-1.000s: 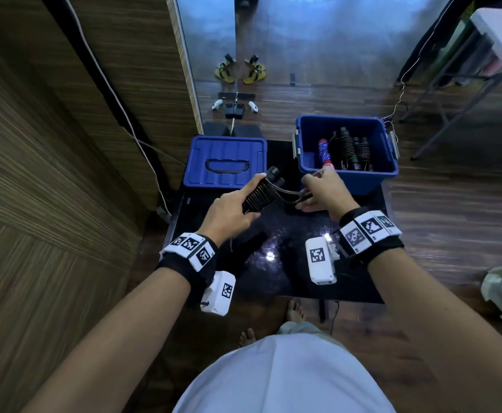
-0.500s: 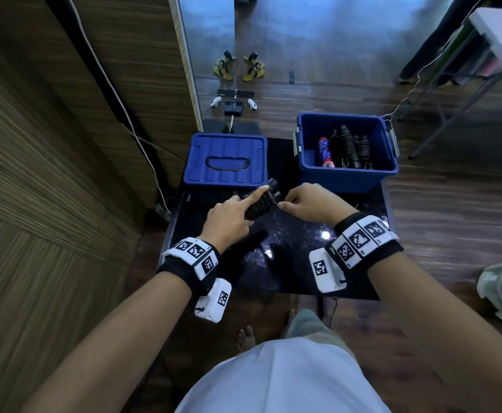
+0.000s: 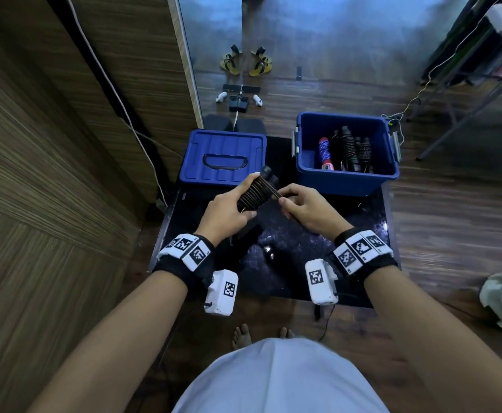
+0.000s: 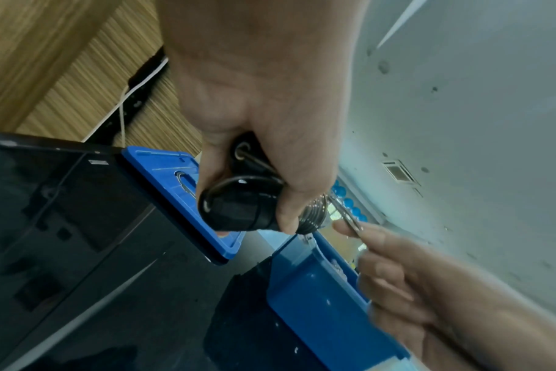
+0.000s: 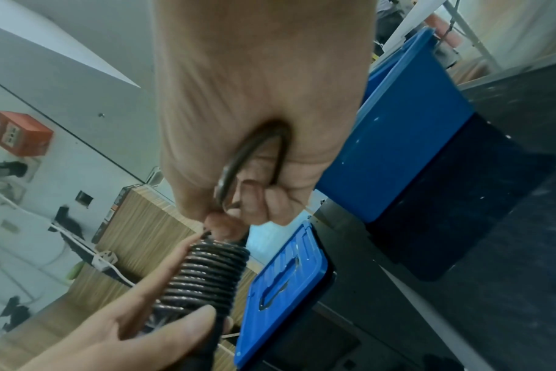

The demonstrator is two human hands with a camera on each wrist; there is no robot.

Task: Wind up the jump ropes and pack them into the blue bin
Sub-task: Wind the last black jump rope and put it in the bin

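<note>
Head view: holding a nearly wound black jump rope (image 3: 255, 193) over the dark desk (image 3: 371, 231), left hand (image 3: 228, 208) curling round the bundled handles, right hand (image 3: 306, 205) pinching the last short loop of cord just beside the coil. Already sitting in the open blue bin (image 3: 345, 181): several wound ropes (image 3: 346, 150), one with a red-and-blue handle. Lying apart, to the bin's left: the blue lid (image 3: 223, 156). Looking well along, judging by no loose rope showing on the desk.

Left wrist view: gripping the black handle ends (image 4: 235, 203) with fingers (image 4: 286, 190) wrapping round, cord running to the right hand's fingertips (image 4: 365, 233).

Right wrist view: pinching a tail loop of cord (image 5: 254, 163) between thumb and fingers, touching the top of the tight coil (image 5: 207, 273). Remaining, likely: tucking this end in, dropping the bundle into the bin, perhaps fitting the lid.
</note>
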